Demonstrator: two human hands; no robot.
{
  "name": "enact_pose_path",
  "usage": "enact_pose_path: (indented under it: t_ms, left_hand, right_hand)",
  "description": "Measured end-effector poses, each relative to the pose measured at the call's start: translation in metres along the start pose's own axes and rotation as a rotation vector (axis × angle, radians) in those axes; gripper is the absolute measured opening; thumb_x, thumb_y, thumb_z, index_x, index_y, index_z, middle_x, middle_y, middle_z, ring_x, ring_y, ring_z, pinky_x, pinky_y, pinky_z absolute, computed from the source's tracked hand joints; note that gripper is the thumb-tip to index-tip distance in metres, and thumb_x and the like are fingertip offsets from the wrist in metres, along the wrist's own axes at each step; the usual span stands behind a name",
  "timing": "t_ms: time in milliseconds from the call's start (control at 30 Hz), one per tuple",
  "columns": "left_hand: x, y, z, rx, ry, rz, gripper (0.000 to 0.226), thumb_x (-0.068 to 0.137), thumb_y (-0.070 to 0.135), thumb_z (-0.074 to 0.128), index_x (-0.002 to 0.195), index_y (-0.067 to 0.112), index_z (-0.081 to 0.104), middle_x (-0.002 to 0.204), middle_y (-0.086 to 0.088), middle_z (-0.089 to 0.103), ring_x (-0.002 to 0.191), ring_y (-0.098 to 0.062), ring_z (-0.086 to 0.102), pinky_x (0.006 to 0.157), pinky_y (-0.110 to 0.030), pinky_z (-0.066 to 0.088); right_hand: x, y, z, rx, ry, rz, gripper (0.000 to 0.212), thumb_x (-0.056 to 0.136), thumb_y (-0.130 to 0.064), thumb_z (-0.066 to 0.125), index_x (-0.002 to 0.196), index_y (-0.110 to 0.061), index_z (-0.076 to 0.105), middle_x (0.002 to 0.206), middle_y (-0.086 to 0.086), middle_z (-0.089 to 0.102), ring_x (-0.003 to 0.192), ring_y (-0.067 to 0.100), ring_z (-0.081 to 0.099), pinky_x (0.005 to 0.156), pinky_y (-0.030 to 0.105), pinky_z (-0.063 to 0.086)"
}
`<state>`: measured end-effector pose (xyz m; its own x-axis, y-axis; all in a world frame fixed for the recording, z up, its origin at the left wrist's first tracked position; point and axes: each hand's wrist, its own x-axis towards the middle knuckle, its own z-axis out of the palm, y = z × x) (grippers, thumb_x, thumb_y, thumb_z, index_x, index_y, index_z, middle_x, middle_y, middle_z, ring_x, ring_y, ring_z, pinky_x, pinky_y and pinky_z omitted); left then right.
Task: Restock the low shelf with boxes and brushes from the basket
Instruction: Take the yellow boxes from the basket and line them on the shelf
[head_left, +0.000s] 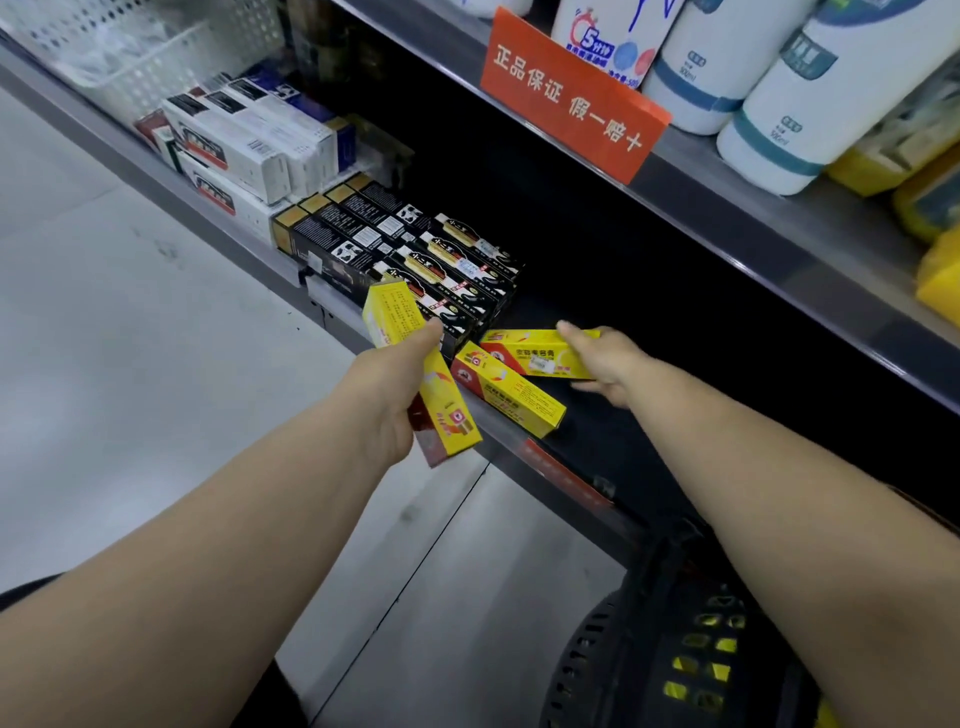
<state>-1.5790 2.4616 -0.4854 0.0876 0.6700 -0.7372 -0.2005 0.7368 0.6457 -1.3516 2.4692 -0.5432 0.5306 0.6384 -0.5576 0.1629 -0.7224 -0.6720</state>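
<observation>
Yellow boxes (393, 312) sit clamped in the left grip (384, 395) (thumb on top), while the right grip (608, 364) pinches a single yellow box (530, 354) on the low shelf (613, 447).

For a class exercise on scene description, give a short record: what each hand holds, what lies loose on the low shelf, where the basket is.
left hand: grips yellow boxes in front of the low shelf
right hand: grips a single yellow box over that shelf
loose box: yellow, at the shelf's front edge
basket: black, under the right forearm
</observation>
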Motion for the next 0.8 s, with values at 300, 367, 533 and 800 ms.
enact_pose_path:
  t_ms: [300,367,533,800]
  left_hand:
    - [0.011,-0.005,0.008,0.048,0.044,0.022,0.054,0.080,0.041,0.070,0.122,0.012,0.050,0.089,-0.003,0.059,0.075,-0.016,0.057,0.055,-0.032,0.044]
    - [0.011,-0.006,0.007,0.057,0.036,0.017,0.046,0.080,0.041,0.070,0.113,0.012,0.054,0.087,-0.003,0.059,0.074,-0.016,0.057,0.057,-0.033,0.044]
    - [0.007,-0.006,0.006,0.065,0.015,0.033,0.027,0.081,0.037,0.070,0.076,0.017,0.053,0.072,-0.001,0.060,0.064,-0.015,0.057,0.051,-0.029,0.043]
    - [0.002,-0.005,0.007,0.256,-0.110,0.008,0.039,0.072,0.041,0.076,0.086,0.010,0.059,0.093,-0.012,0.066,0.086,-0.027,0.064,0.070,-0.036,0.052]
  right_hand:
    - [-0.004,0.017,0.004,-0.540,-0.193,-0.028,0.080,0.078,-0.041,0.072,0.142,-0.018,0.031,0.130,0.007,0.050,0.112,0.023,0.052,0.086,0.034,0.048]
    - [-0.004,0.017,0.010,-0.726,-0.242,-0.100,0.086,0.075,-0.032,0.077,0.144,-0.018,0.026,0.134,0.007,0.051,0.118,0.023,0.051,0.091,0.032,0.043]
    - [-0.006,0.014,0.013,-0.927,-0.305,-0.168,0.086,0.081,-0.021,0.072,0.147,-0.015,0.018,0.139,0.010,0.046,0.125,0.026,0.047,0.098,0.033,0.039]
    - [-0.071,-0.055,0.004,-0.613,-0.427,-0.769,0.110,0.065,-0.026,0.084,0.147,-0.040,0.012,0.156,0.004,0.011,0.142,0.023,0.017,0.112,0.031,0.025]
